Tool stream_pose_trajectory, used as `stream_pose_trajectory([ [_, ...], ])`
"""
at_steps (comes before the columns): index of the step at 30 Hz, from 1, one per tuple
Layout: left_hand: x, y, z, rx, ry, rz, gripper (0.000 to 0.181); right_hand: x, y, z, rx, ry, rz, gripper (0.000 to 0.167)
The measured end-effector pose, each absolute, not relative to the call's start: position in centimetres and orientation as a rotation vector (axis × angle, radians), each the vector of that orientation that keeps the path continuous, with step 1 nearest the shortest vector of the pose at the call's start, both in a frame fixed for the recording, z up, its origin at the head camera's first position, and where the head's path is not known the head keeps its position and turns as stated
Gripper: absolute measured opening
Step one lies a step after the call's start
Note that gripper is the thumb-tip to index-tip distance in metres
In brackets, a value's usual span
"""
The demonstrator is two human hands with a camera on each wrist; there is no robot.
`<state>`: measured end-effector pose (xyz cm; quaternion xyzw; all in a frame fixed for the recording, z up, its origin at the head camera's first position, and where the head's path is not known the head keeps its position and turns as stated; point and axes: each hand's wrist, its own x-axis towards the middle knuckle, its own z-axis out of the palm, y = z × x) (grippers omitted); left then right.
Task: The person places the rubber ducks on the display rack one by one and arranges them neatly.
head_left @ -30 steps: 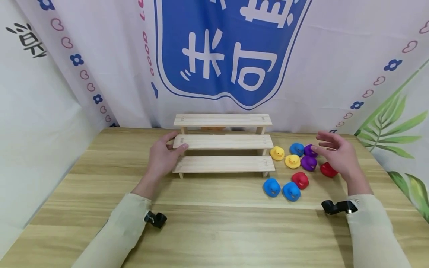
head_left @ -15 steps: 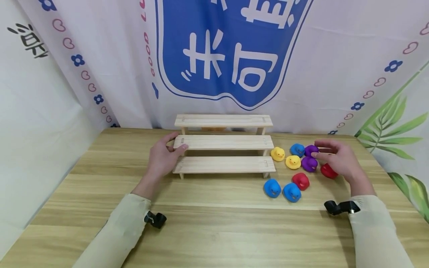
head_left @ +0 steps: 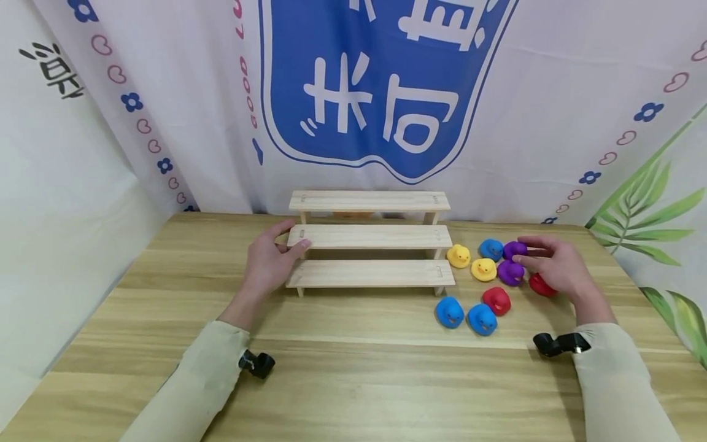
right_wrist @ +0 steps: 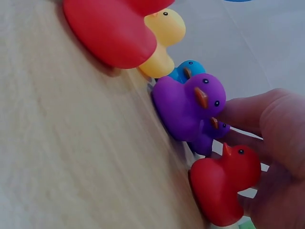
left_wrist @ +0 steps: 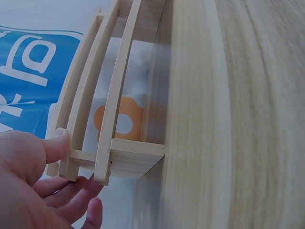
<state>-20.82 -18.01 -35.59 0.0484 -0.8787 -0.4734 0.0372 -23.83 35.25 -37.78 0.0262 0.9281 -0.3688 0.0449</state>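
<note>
A three-tier wooden display stand (head_left: 370,236) is at the back of the table. My left hand (head_left: 272,258) grips the left end of its middle shelf; the left wrist view shows the thumb on one face and fingers curled at the other. On the right, my right hand (head_left: 558,264) reaches among the rubber ducks. Its thumb and fingers lie on either side of the rear purple rubber duck (head_left: 512,249); the fingertip contact is hidden. The front purple rubber duck (right_wrist: 188,107) is beside the thumb. A red rubber duck (right_wrist: 219,186) sits under the palm, partly covered in the head view.
Two yellow ducks (head_left: 483,269) and a blue duck (head_left: 490,248) stand right of the stand. Nearer the front are two more blue ducks (head_left: 450,312) and a red duck (head_left: 497,301). A printed curtain (head_left: 221,123) hangs behind the wood-grain table (head_left: 353,380).
My right hand has lowered and come in leftward, its thumb and fingers now around the rear purple rubber duck. The left hand keeps its grip on the stand.
</note>
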Motion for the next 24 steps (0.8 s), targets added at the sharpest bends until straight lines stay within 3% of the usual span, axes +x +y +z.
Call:
stream_pose_trajectory([
  [10, -20.77, -17.94, -35.67, 0.146, -2.696, -1.439, 0.064, -24.18, 34.99, -38.29, 0.098, 2.909, -1.050, 0.056],
  [24, -20.69, -17.85, -35.62, 0.162, -2.697, -1.420, 0.063, -24.35, 34.75, -38.49, 0.166, 2.932, -1.020, 0.059],
])
